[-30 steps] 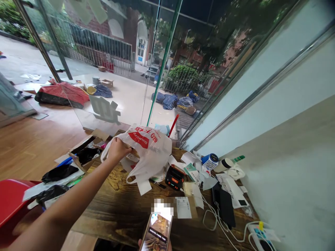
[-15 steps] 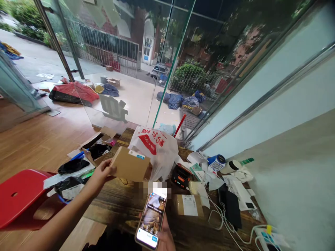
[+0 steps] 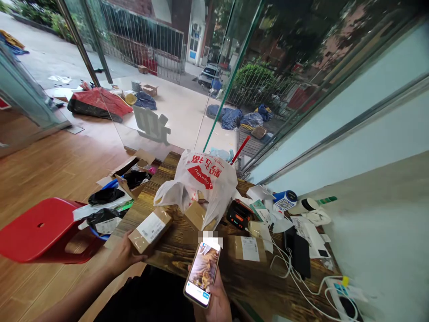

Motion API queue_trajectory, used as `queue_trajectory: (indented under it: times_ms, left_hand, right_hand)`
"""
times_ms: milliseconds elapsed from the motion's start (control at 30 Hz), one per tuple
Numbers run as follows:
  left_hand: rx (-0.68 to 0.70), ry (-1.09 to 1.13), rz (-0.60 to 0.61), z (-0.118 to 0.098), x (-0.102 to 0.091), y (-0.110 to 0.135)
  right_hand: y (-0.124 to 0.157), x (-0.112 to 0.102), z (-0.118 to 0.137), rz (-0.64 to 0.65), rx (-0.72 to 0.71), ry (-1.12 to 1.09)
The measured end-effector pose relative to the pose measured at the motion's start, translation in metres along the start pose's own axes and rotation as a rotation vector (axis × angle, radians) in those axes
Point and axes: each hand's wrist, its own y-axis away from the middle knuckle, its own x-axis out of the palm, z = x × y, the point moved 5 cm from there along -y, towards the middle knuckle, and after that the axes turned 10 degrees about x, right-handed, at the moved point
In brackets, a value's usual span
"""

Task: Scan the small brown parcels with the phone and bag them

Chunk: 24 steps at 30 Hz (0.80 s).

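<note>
A brown, oblong cardboard box (image 3: 136, 239) with glossy tape and a flat white paper label is at the near left corner of the dark-grained wooden table (image 3: 147, 194); whether its underside touches the wood, I cannot tell. The left hand (image 3: 124, 255) has its grip closed on the box's near end, thumb along the lower side. At the near edge, the right hand (image 3: 219, 295) clasps a slim, rectangular smartphone (image 3: 202, 273) with a lit screen, its grip wrapped around the lower part. Toward the far edge slumps a crumpled, thin white plastic bag (image 3: 217, 188) printed in red, with a plain brown cardboard carton (image 3: 194, 215) at its mouth. Right of the bag sits a chunky black-and-orange device (image 3: 238, 214); nearer lies a flat, taped brown parcel (image 3: 238, 249). Thin white cables (image 3: 284, 273) curl toward the right edge. Beyond the left edge stands a smooth red plastic stool (image 3: 40, 237).
</note>
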Motion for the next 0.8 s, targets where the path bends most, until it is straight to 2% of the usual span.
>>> queue_trajectory:
  times_ms: [100,133,200,267,300,367,433,500,567,700,800]
  left_hand:
    - [-0.018,-0.179,0.303,-0.026,-0.007,0.007]
    - [0.004,-0.243,0.362,-0.036,-0.012,0.004]
    - [0.070,-0.332,0.367,-0.056,-0.022,-0.015]
    - [0.208,-0.350,0.335,-0.078,-0.026,-0.049]
    - [0.330,-0.334,0.363,-0.090,-0.024,-0.067]
    - [0.629,-0.381,0.492,-0.114,-0.011,-0.098]
    - [0.717,-0.416,0.581,-0.123,-0.001,-0.120]
    - [0.685,-0.433,0.585,-0.121,0.003,-0.127]
    - [0.615,-0.445,0.507,-0.111,-0.001,-0.118]
    - [0.491,-0.469,0.288,-0.073,-0.013,-0.073]
    - [0.476,-0.453,0.119,-0.046,-0.018,-0.042]
  right_hand:
    - [0.001,0.005,-0.008,-0.005,0.020,0.005]
    - [0.001,0.006,-0.010,-0.010,0.024,0.016]
    - [0.000,0.006,-0.012,-0.023,0.035,0.039]
    - [-0.001,0.006,-0.013,-0.037,0.049,0.052]
    - [-0.002,0.007,-0.013,-0.034,0.060,0.059]
    - [-0.002,0.011,-0.013,-0.004,0.072,0.080]
    - [0.001,0.017,-0.013,0.025,0.062,0.109]
    - [0.005,0.023,-0.015,0.021,0.044,0.111]
    - [0.009,0.028,-0.020,0.010,0.050,0.090]
    - [0.016,0.048,-0.036,0.048,0.101,0.070]
    - [0.015,0.069,-0.050,0.089,0.201,0.094]
